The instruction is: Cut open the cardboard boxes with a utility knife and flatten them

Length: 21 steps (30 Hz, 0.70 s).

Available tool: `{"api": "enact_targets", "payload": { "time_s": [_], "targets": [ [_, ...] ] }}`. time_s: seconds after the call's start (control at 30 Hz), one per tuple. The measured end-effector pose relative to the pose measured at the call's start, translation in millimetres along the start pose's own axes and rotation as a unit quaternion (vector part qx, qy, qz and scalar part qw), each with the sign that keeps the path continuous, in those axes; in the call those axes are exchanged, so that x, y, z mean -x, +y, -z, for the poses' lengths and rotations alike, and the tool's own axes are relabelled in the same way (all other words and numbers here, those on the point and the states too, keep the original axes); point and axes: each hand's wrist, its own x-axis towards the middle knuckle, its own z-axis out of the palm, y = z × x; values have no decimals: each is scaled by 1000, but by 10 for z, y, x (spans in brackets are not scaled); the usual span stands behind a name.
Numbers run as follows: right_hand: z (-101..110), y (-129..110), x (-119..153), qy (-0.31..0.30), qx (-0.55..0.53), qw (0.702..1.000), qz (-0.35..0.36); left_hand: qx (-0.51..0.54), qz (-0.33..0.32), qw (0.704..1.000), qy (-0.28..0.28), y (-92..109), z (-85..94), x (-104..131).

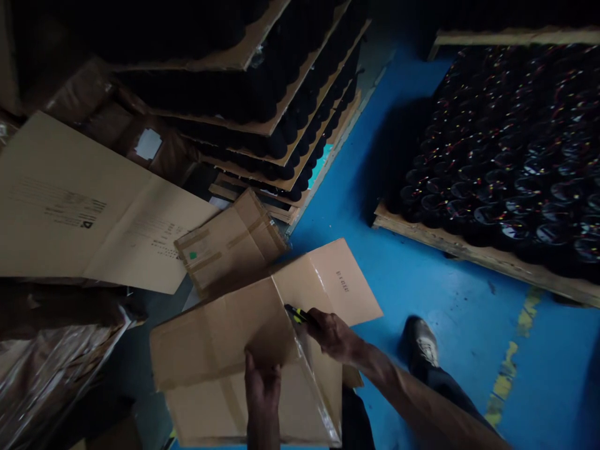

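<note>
I'm looking down into a warehouse or factory stockroom. At upper centre of the frame a stack (281,112) of dark round goods is layered between cardboard sheets; at right a pallet (469,250) carries rows of black parts. The floor (422,281) is painted blue with a worn yellow line (509,365). Flattened cartons (84,200) lie at left.
</note>
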Motion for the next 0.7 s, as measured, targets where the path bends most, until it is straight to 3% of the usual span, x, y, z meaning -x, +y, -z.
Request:
{"api": "enact_targets", "payload": {
  "time_s": [0.43, 0.7],
  "targets": [
    [-157, 325, 182, 0, 21, 1000, 5, -27, 2, 1000, 9, -8, 6, -68],
    [-387, 669, 507, -1, 113, 993, -39, -47, -2, 999, -16, -9, -152, -109]
  ]
}}
